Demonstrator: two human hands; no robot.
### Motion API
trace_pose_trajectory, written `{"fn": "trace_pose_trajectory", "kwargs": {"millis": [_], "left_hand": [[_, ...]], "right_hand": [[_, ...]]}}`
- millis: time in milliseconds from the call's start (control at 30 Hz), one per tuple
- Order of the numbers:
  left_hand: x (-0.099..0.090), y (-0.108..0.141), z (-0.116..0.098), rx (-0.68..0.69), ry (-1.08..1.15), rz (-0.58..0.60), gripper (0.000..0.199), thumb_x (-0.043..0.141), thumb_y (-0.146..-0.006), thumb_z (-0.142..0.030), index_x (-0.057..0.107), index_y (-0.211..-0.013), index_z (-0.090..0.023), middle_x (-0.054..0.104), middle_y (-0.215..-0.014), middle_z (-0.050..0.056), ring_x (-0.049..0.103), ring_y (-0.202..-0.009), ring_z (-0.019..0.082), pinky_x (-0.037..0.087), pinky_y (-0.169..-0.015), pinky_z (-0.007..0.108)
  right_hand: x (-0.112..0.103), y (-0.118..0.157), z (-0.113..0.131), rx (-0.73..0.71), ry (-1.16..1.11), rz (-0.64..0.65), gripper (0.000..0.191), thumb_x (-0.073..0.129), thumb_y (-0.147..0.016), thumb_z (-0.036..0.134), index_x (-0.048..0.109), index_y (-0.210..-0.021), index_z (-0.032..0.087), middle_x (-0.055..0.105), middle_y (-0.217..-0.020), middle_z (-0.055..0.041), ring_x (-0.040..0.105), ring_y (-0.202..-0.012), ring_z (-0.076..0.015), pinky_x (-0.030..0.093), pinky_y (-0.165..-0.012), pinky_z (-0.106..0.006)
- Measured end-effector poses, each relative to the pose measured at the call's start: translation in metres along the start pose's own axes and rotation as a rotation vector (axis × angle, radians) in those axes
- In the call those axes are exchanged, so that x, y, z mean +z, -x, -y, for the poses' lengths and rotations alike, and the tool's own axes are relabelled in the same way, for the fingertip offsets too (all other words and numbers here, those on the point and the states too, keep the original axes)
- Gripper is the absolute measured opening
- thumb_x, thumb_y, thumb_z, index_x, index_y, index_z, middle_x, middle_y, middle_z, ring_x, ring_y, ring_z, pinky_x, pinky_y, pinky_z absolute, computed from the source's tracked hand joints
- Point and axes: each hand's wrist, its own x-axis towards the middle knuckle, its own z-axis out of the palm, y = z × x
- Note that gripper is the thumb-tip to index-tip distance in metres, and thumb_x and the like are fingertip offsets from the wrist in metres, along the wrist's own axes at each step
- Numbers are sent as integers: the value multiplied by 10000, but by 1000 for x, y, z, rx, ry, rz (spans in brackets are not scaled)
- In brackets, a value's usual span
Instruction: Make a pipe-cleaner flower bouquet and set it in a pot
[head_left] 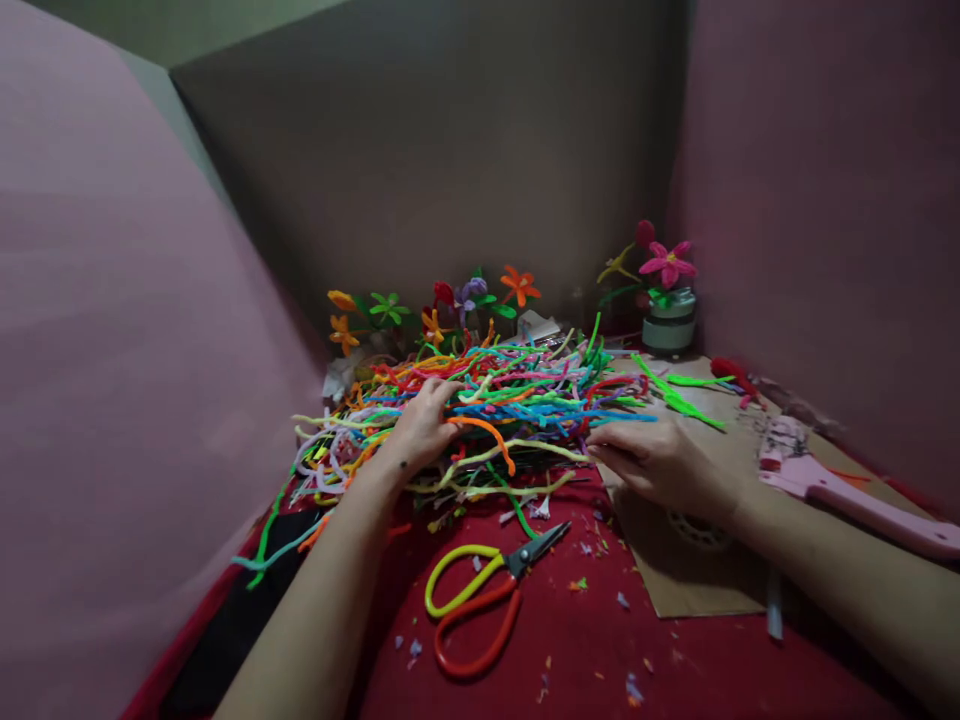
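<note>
A large heap of pipe cleaners [525, 385] in many colours lies in front of me. My left hand [426, 425] rests on its near left side, thumb and fingers apart, close to an orange pipe cleaner [487, 430]. At the heap's right edge, my right hand [660, 465] has its fingertips pinched at the end of a pale yellow pipe cleaner [517, 447]. Scissors [517, 570] with one yellow and one red handle lie on the red cloth [585, 650] nearer to me, blades slightly apart and pointing up to the right.
Pipe-cleaner flowers [521, 287] stand behind the heap; a pink one [667, 263] rises by a pale green pot [669, 322]. A cardboard sheet [675, 585] lies under my right hand. To the right are a pink glue gun [847, 490] and bright green pipe cleaners [682, 400].
</note>
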Motion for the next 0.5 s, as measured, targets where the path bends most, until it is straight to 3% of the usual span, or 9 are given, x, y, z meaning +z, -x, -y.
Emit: {"fn": "trace_pose_trajectory", "kwargs": {"millis": [100, 233, 400, 500], "left_hand": [[-7, 14, -7, 114, -3, -51, 563, 613, -660, -155, 476, -1204, -195, 475, -1171, 84, 454, -1119, 232, 387, -946, 364], [-20, 29, -17, 205, 15, -172, 526, 547, -682, -82, 473, -1188, -209, 474, -1190, 79, 436, -1149, 218, 363, -978, 383], [-25, 34, -26, 158, -73, -195, 429, 562, -704, -103, 537, -1123, -192, 540, -1092, 66, 484, -1064, 215, 403, -916, 359], [-23, 35, -27, 29, -238, -219, 306, 559, -740, -161, 597, -1044, -166, 563, -975, 81, 530, -942, 235, 437, -827, 366]], "right_hand": [[-1, -1, 5, 32, -48, 19, 156, 486, -852, 218, 623, -806, 159, 650, -676, -23, 590, -611, -114, 413, -593, -211], [-1, -3, 5, 140, -133, 53, 176, 476, -865, 241, 624, -809, 162, 639, -678, -18, 570, -601, -110, 414, -581, -210], [-1, -3, 5, 196, -172, 79, 186, 473, -871, 260, 625, -822, 165, 647, -721, -27, 577, -640, -117, 424, -608, -219], [-2, -3, 13, 157, -124, 170, 170, 480, -865, 253, 632, -895, 185, 657, -797, -34, 590, -715, -132, 430, -652, -234]]}}
